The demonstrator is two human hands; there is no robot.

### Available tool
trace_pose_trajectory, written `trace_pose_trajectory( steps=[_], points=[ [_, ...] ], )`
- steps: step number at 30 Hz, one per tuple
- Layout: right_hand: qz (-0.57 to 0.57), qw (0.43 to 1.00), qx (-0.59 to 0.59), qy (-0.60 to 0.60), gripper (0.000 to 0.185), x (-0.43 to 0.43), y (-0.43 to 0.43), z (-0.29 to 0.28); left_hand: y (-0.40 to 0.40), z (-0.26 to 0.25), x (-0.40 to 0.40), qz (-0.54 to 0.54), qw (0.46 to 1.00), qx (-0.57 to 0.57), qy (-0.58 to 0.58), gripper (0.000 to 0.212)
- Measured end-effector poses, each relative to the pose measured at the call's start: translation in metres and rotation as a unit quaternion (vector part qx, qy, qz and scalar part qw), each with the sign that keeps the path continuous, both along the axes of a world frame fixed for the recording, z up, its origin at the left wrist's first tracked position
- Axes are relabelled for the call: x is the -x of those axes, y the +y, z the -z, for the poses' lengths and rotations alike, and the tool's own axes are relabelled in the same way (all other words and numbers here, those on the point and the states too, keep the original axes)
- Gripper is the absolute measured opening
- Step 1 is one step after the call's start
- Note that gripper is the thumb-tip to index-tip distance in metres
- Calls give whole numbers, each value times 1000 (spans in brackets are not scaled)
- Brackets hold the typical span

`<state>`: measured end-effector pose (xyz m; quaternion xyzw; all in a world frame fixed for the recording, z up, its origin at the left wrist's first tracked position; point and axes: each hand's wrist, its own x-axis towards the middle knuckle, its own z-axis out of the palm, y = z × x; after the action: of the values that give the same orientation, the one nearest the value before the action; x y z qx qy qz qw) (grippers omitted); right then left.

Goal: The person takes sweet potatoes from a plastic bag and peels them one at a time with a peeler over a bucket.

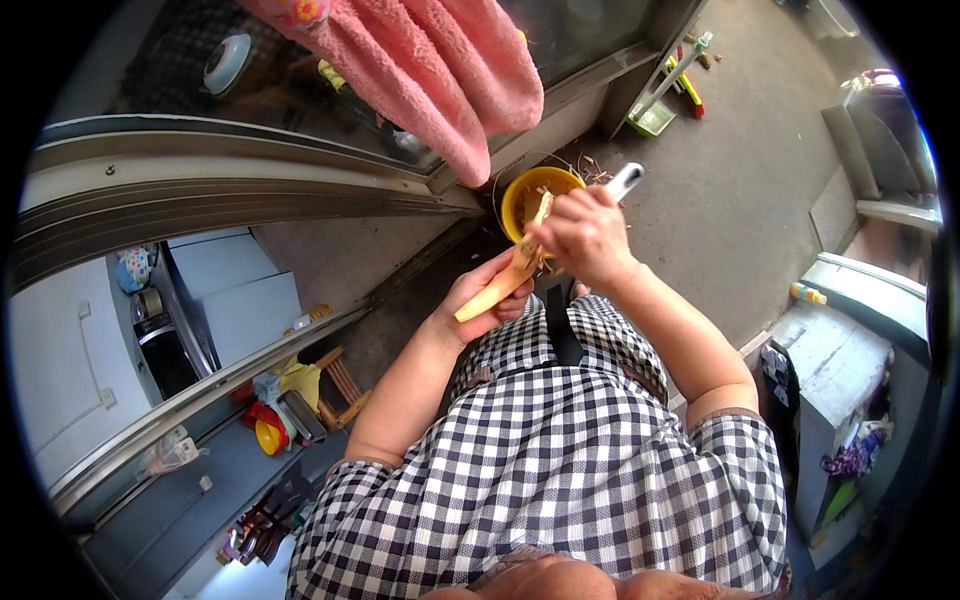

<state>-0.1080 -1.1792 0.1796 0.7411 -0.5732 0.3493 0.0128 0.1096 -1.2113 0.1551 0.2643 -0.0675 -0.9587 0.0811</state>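
My left hand (484,296) is closed around a long, pale yellow-orange peeled vegetable (495,292), whose tapered end points toward me. In my right hand (586,234) is a tool with a white handle (625,182); its working end is hidden by my fingers, close to the vegetable's far end. A pale strip (543,205) stands up from that far end. Just beyond both hands, a yellow bucket (512,202) with a thin wire handle sits on the floor and holds peelings.
A pink towel (465,82) hangs over the window frame at the top. Peelings (592,169) lie beside the bucket. A green dustpan (652,120) and a brush (691,97) are farther off. Low wooden stool (345,386) at left; white cabinet (832,360) at right.
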Motion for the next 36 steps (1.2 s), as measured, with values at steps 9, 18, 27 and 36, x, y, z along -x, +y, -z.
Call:
trace_pose_trajectory(
  steps=[9, 18, 27, 36],
  points=[
    [74, 994, -47, 61, 37, 62, -40, 46, 0, -21, -5, 43, 998, 47, 16, 36],
    [-45, 999, -10, -11, 31, 20, -26, 16, 4, -4, -19, -19, 991, -72, 111, 32],
    [135, 990, -46, -4, 36, 65, -36, 45, 4, -4, -26, -5, 988, -68, 141, 36],
    [156, 988, 6, -6, 33, 62, -38, 43, 8, -19, -19, -29, 971, -139, 191, 38]
  ],
)
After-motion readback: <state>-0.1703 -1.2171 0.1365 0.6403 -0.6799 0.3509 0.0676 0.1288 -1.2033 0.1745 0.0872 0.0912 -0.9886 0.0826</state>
